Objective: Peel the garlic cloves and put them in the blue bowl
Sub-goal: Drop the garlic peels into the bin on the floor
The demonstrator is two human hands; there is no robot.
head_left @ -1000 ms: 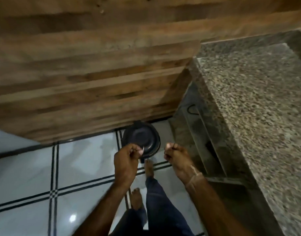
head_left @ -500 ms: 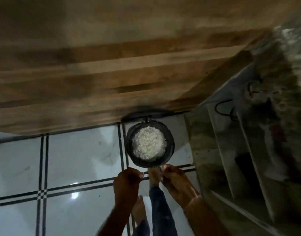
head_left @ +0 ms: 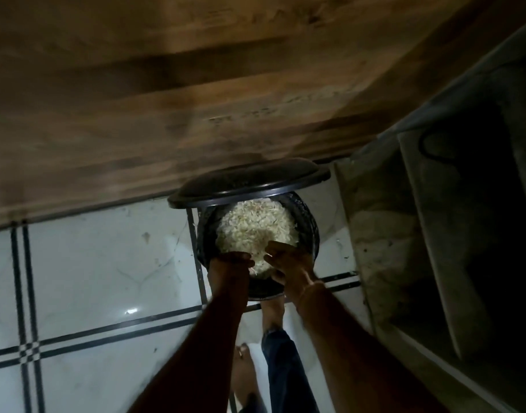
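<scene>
The picture is dark and a bit blurry, so small things are hard to see. Both hands are low over the near edge of a black bin that stands on the white floor by a wooden wall. The lid is tipped up at the back and hides the far edge of the bin. The bin is full of a pale pile of scraps that look like garlic skins, and that pile is the only garlic to be seen here. The hands cover the front of the pile. The left hand shows its back, with the fingers bent and pointing toward the other hand. The right hand is just beside it, fingers reaching left and down, with a thin band on the wrist. The fingertips of the two hands are close together over the scraps. I cannot tell if either hand is pinching something or is loose, because the fingertips are too dark and smeared. Both arms come up from the bottom and are cut off there. Under the arms there is a bare foot at the foot of the bin and a blue trouser leg. On the right, grey stone shelves sink into shadow.
</scene>
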